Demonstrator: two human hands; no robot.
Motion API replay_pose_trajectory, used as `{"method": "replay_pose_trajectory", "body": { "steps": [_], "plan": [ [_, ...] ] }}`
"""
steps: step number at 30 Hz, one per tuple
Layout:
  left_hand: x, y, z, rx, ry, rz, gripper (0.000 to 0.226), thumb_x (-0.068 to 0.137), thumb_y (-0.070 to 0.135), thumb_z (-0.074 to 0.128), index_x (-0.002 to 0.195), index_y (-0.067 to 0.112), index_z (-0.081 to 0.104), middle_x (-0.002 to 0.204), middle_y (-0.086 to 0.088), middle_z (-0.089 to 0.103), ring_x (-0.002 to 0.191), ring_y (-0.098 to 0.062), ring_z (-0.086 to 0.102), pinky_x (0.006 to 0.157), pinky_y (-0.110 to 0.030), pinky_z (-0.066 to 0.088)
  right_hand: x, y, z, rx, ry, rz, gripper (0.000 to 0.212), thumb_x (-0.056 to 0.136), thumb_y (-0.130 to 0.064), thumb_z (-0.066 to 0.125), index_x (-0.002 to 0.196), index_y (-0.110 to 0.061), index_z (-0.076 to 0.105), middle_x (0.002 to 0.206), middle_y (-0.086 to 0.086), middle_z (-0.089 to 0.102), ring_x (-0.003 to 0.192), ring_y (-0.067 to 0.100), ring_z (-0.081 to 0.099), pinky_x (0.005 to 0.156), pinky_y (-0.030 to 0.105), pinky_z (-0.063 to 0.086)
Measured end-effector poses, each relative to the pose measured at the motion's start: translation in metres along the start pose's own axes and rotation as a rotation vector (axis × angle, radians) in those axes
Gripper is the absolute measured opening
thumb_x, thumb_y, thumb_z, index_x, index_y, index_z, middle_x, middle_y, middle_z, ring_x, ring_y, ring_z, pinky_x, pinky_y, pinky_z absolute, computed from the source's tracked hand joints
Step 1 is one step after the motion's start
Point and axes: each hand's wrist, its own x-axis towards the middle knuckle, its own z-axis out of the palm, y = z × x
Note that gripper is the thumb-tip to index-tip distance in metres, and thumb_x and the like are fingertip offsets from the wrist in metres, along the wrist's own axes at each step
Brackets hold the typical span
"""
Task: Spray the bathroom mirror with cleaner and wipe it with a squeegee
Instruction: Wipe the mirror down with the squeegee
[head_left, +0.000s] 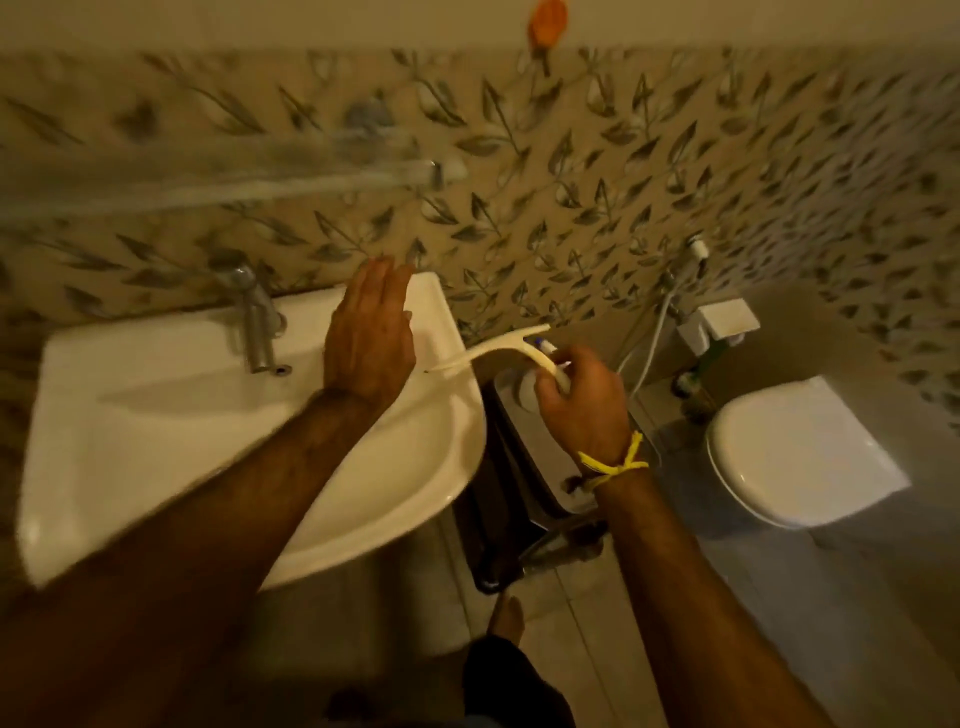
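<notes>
Left hand (370, 332) flat, palm down, fingers straight and together, forearm reaching in from lower left. Right hand (582, 397) further right, fingers curled in a grip, back of hand up. Yellow thread band tied round right wrist, forearm from lower right.

A white sink (156, 415) with a metal tap (257, 322) stands against a wall of leaf-patterned tiles (571, 182). A closed white toilet (795, 457) sits well apart, with a hose (649, 343) between them.
</notes>
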Motion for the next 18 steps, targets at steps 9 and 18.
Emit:
{"method": "replay_pose_trajectory", "body": {
  "steps": [9,18],
  "plan": [
    [0.026,-0.074,-0.193,-0.041,0.620,0.171,0.042,0.090,0.000,0.057,0.132,0.003,0.058,0.140,-0.016,0.053,0.133,-0.032,0.047,0.113,-0.043,0.035,-0.037,-0.187,-0.027,0.562,-0.096,-0.416,0.035,0.091,-0.017,0.063,0.123,-0.030,0.062,0.096,-0.005,0.070,0.074,0.016,0.069,0.058,0.026,0.058],
    [0.135,-0.112,-0.382,0.352,0.788,0.183,0.051,0.096,0.016,0.053,0.145,0.012,0.043,0.154,-0.010,0.038,0.146,-0.026,0.028,0.119,-0.040,0.026,0.032,-0.341,-0.053,0.426,0.190,-0.846,0.033,0.086,-0.015,0.066,0.120,-0.017,0.064,0.090,-0.003,0.064,0.068,0.011,0.063,0.059,0.029,0.057]
  ]
}}
